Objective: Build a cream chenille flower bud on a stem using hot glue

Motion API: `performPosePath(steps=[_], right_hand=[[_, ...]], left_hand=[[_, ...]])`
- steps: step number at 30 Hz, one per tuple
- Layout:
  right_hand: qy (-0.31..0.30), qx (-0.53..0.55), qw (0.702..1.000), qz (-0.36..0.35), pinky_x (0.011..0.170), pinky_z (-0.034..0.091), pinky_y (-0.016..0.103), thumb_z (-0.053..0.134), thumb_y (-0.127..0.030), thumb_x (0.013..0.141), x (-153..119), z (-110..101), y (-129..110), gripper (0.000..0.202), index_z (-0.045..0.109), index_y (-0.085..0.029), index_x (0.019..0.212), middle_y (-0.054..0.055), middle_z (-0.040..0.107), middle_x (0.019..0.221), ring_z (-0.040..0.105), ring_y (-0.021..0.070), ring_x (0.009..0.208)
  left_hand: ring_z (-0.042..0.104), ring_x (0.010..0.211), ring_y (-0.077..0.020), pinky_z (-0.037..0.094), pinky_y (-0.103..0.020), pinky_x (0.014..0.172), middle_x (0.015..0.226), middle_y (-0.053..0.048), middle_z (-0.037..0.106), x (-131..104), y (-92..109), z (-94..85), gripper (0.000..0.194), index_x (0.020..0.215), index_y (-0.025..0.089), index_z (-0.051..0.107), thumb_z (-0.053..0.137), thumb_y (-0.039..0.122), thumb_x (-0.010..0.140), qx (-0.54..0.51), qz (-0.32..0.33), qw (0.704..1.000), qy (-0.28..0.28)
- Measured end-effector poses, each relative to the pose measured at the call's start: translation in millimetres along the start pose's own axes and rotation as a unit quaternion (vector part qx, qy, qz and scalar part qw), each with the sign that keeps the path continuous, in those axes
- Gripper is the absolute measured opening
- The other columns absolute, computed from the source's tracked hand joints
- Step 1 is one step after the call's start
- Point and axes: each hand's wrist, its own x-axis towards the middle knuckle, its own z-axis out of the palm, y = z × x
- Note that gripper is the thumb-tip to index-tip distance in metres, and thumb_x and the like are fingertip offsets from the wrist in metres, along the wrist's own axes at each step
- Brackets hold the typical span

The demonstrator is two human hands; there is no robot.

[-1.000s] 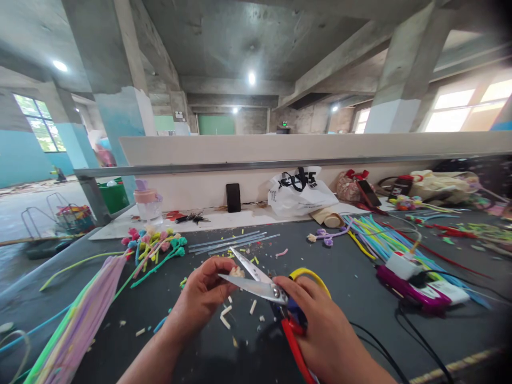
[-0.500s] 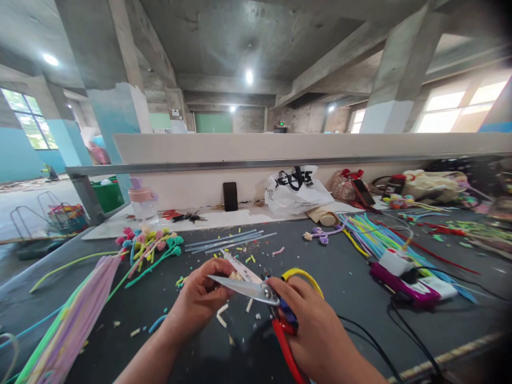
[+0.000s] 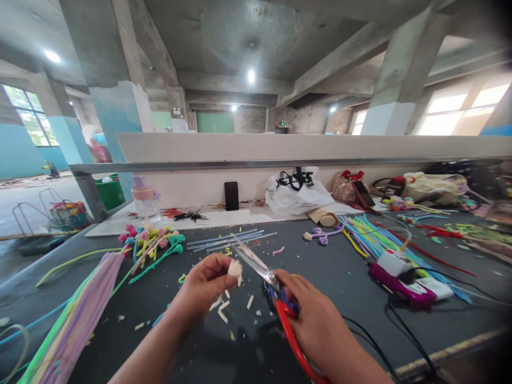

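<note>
Between the thumb and fingers of my left hand (image 3: 204, 280) is a small cream fuzzy piece (image 3: 235, 269), bent into a lump. My right hand (image 3: 310, 312) grips a pair of scissors (image 3: 256, 264) with red and yellow handles; the blades are closed and point up and away, just right of the cream piece and apart from it. Something blue, partly hidden, shows by the handles under my right fingers. Short cream offcuts (image 3: 224, 312) lie on the dark tabletop below my hands.
Bundled pastel pipe cleaners (image 3: 80, 320) and colourful fuzzy stems (image 3: 154, 242) lie left. Clear sticks (image 3: 228, 241) lie beyond my hands. On the right are a purple power strip (image 3: 400, 285), cables and blue stems. A phone (image 3: 231, 196), a cup (image 3: 144, 202) and a white bag (image 3: 298, 192) stand behind.
The scissor blades were spread around the cream piece; now they are closed and clear of it, turned more upward. Another cream offcut shows on the table below my left hand.
</note>
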Motion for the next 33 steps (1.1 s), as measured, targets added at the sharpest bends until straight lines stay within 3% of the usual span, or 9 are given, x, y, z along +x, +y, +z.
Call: performPosePath(steps=[5,11,14,17,19,21,23,27,33], right_hand=[[-0.056,-0.09,0.991,0.084,0.072,0.044,0.034,0.052,-0.025,0.076,22,-3,-12,0.046,0.05,-0.019,0.121,0.012,0.064,0.096,0.063,0.0251,0.087],[-0.092,-0.134,0.986,0.024,0.071,0.045,0.033,0.054,-0.02,0.073,42,34,-53,0.028,0.061,-0.014,0.1,0.015,0.067,0.089,0.065,0.0268,0.086],[-0.092,-0.128,0.987,-0.016,0.077,0.045,0.031,0.051,-0.016,0.074,45,49,-74,0.033,0.058,-0.016,0.107,0.013,0.067,0.096,0.064,0.0248,0.091],[-0.11,-0.132,0.985,-0.027,0.074,0.046,0.035,0.064,-0.019,0.065,47,51,-82,0.041,0.06,-0.014,0.106,0.014,0.069,0.09,0.064,0.0291,0.085],[-0.108,-0.129,0.985,-0.026,0.073,0.046,0.038,0.061,-0.021,0.071,49,43,-78,0.03,0.064,-0.013,0.099,0.016,0.07,0.088,0.064,0.0301,0.084],[-0.086,-0.071,0.993,-0.039,0.075,0.046,0.034,0.046,-0.022,0.084,49,30,-69,0.023,0.065,-0.018,0.095,0.012,0.07,0.091,0.064,0.0243,0.086],[-0.023,0.11,0.992,-0.049,0.08,0.044,0.03,0.036,-0.025,0.09,46,17,-56,0.03,0.065,-0.018,0.096,0.008,0.069,0.096,0.063,0.0201,0.091],[0.022,0.383,0.924,-0.011,0.076,0.045,0.028,0.039,-0.044,0.09,31,12,-34,0.039,0.065,-0.016,0.094,0.006,0.068,0.088,0.06,0.0184,0.083],[0.005,0.569,0.819,0.074,0.061,0.043,0.026,0.054,-0.05,0.081,13,36,-8,0.039,0.068,-0.015,0.088,0.002,0.06,0.066,0.053,0.015,0.063]], left_hand=[[0.052,0.06,-0.0046,0.043,-0.015,0.058,0.075,-0.002,0.059,1,10,-7.5,0.021,0.089,0.012,0.064,0.071,0.023,0.072,-0.136,-0.049,0.989,-0.03],[0.04,0.051,-0.0012,0.034,-0.01,0.042,0.073,-0.001,0.054,-2,16,-10.0,0.021,0.098,0.012,0.063,0.063,0.022,0.079,-0.193,-0.054,0.977,-0.079],[0.04,0.052,-0.0014,0.036,-0.009,0.044,0.074,-0.001,0.053,-4,20,-7.8,0.017,0.096,0.013,0.062,0.062,0.02,0.08,-0.207,-0.06,0.973,-0.084],[0.041,0.052,-0.001,0.036,-0.009,0.044,0.075,-0.001,0.053,-4,22,-6.5,0.016,0.092,0.012,0.061,0.064,0.019,0.078,-0.205,-0.067,0.972,-0.092],[0.042,0.052,-0.0009,0.035,-0.009,0.044,0.074,-0.001,0.053,-3,22,-5.0,0.016,0.089,0.011,0.059,0.066,0.021,0.077,-0.195,-0.073,0.973,-0.104],[0.042,0.051,-0.0008,0.034,-0.01,0.044,0.073,-0.001,0.053,-2,20,-1.2,0.017,0.084,0.011,0.059,0.067,0.023,0.076,-0.178,-0.081,0.974,-0.113],[0.043,0.049,-0.0007,0.033,-0.01,0.043,0.07,-0.001,0.054,0,15,6.2,0.019,0.079,0.01,0.058,0.069,0.025,0.074,-0.157,-0.089,0.978,-0.109],[0.043,0.042,-0.001,0.031,-0.011,0.039,0.059,0.002,0.055,6,-6,30.6,0.027,0.069,0.012,0.054,0.073,0.03,0.068,-0.11,-0.102,0.986,-0.077],[0.049,0.039,-0.0079,0.038,-0.018,0.041,0.05,0.003,0.055,3,-33,54.9,0.029,0.067,0.016,0.051,0.069,0.038,0.069,0.01,-0.114,0.993,-0.036]])
